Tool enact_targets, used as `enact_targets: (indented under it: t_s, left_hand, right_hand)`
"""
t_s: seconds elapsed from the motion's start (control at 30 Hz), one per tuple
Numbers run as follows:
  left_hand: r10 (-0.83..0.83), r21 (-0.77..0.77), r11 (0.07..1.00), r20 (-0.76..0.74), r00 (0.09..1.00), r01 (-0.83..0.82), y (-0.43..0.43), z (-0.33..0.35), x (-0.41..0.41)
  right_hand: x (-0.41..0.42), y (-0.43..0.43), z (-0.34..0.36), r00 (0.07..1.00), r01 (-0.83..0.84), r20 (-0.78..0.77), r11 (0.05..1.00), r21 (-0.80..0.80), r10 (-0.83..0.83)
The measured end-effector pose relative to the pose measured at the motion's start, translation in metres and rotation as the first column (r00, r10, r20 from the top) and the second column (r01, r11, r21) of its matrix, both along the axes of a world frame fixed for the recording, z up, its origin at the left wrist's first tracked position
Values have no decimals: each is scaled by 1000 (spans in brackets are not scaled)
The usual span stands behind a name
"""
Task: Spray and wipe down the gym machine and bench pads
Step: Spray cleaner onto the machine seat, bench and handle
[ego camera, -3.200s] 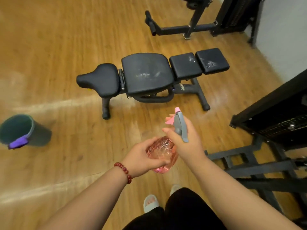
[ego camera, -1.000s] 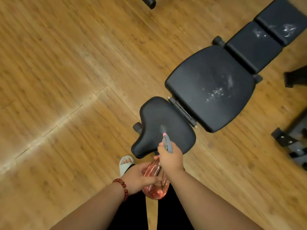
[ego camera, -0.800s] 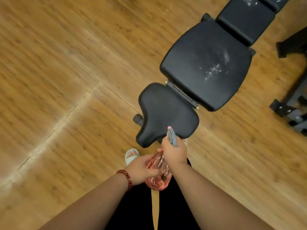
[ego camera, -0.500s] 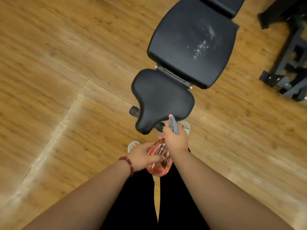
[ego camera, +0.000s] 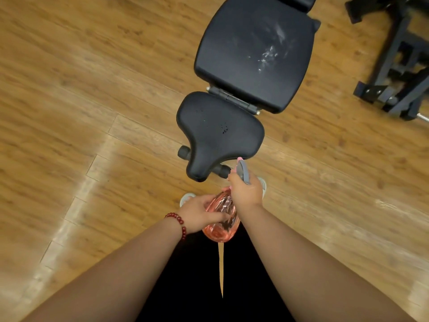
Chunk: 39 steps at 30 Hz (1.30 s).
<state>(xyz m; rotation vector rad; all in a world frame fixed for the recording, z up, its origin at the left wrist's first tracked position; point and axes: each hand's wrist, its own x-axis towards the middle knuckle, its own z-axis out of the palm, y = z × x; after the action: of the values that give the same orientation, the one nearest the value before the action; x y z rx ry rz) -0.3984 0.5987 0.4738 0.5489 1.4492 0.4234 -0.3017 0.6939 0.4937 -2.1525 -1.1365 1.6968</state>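
Head view: a person stands at the narrow end of a black gym bench on a wooden floor (ego camera: 92, 112), looking down over both forearms. The pink spray bottle (ego camera: 218, 231) is held in the air just short of that end. The right grip (ego camera: 246, 194) is clenched round the bottle's neck, under the grey trigger head (ego camera: 243, 173). The left grip (ego camera: 197, 214), with a red bead bracelet (ego camera: 177, 220) at the wrist, grasps the bottle's round body from the side. The nozzle points at the seat pad (ego camera: 218, 133) and sits close by its near right edge. A few small droplets (ego camera: 224, 130) dot the middle of the seat pad. The larger back pad (ego camera: 253, 54) beyond the hinge shows a whitish wet patch (ego camera: 269, 54). A dark machine frame (ego camera: 394, 66) stands on the floor at the far right, apart from the bench. No cloth is in view. The step in hand looks like spraying, with the seat pad only lightly wetted so far and no wiping begun. The next move probably calls for another squeeze or two of the trigger, with the nozzle swept across the seat pad for even cover. After that one grip must be freed to fetch a cloth, and its whereabouts cannot be told from here.
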Motion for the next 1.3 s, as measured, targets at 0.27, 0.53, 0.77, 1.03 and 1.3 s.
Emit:
enact_targets:
  t_s: [0.27, 0.53, 0.77, 1.03, 1.3]
  left_hand:
    - [-92, -12, 996, -2, 996, 92, 41, 5, 17]
    - [-32, 87, 995, -106, 994, 41, 132, 20, 38]
    - [-2, 109, 994, -145, 989, 18, 207, 26, 71]
    - [53, 119, 992, -182, 982, -31, 256, 25, 88]
    - [73, 129, 990, -185, 980, -49, 284, 29, 76]
  right_hand:
    - [18, 37, 5, 996, 76, 45, 996, -41, -74]
    - [38, 128, 14, 999, 28, -46, 997, 75, -25]
    - [67, 205, 12, 998, 20, -55, 995, 96, -15]
    - [76, 261, 12, 994, -87, -57, 987, 137, 95]
    - [59, 290, 10, 982, -171, -53, 971, 167, 182]
